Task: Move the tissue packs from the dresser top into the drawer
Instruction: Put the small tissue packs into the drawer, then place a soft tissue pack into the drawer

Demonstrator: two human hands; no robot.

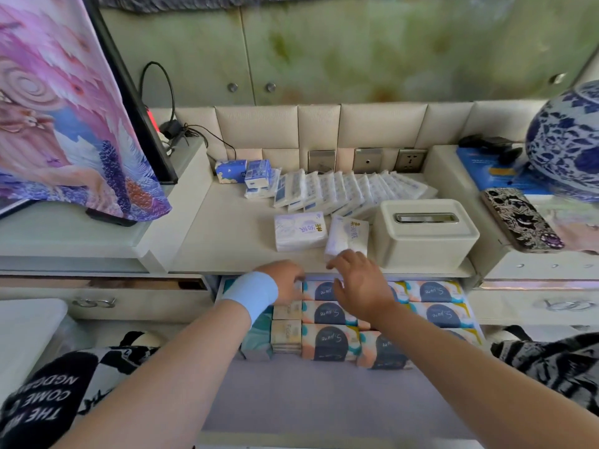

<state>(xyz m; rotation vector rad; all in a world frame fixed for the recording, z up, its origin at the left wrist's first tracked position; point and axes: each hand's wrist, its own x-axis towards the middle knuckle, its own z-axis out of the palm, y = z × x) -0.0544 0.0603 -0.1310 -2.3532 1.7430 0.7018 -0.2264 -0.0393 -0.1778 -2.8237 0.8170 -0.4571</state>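
Both hands hover over the open drawer [340, 393]: left hand [285, 281] fingers tucked down among colourful packs [327, 341], can't tell their state; right hand [359, 283] fingers spread, empty. White tissue packs [299, 231] sit on the table [227, 241] at 12 o'clock.

Glossy plastic-wrapped tissue packs [299, 231] on smooth cream dresser top [233, 222]; matt plastic tissue box [424, 233].

I saw two soft white plastic-wrapped tissue packs [299, 231] lying flat near the cream dresser top's [227, 241] front edge, slim white packs [343, 192] fanned in a leaning row behind, and the open drawer [324, 400] holding peach-and-navy packs [327, 341].
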